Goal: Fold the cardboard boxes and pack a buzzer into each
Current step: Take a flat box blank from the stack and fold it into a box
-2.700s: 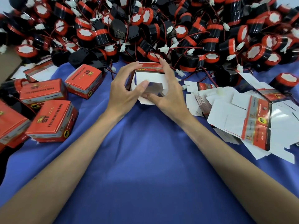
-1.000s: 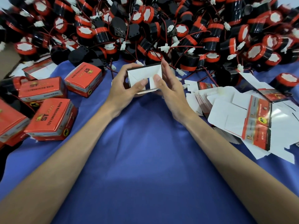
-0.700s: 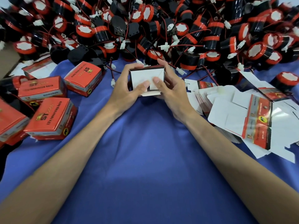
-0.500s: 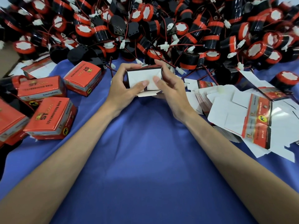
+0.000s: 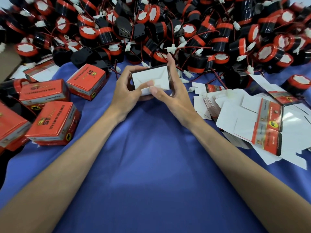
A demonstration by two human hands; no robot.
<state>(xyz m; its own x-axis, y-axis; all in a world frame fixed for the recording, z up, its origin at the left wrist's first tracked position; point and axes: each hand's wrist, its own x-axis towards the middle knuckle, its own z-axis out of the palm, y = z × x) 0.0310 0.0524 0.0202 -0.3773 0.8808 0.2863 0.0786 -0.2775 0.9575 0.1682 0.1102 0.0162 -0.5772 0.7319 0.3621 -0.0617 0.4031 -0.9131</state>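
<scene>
A small cardboard box [image 5: 153, 77] is held above the blue cloth, its white folded end flaps facing me. My left hand [image 5: 127, 93] grips its left side, fingers curled over the top edge and thumb pressing a flap. My right hand [image 5: 171, 96] holds its right side, fingers up along the wall, thumb on the lower flap. Behind it lies a large heap of black-and-red buzzers [image 5: 168, 31] with red wires and white plugs.
Several closed red boxes [image 5: 53, 123] lie at the left. A stack of flat unfolded box blanks [image 5: 255, 121] spreads at the right. The blue cloth [image 5: 151, 165] covers the table between my forearms.
The box end, earlier open with flaps standing out, now has its white flaps pressed flat. Both hands stayed on it; my thumbs pushed the flaps in and the box rose slightly.
</scene>
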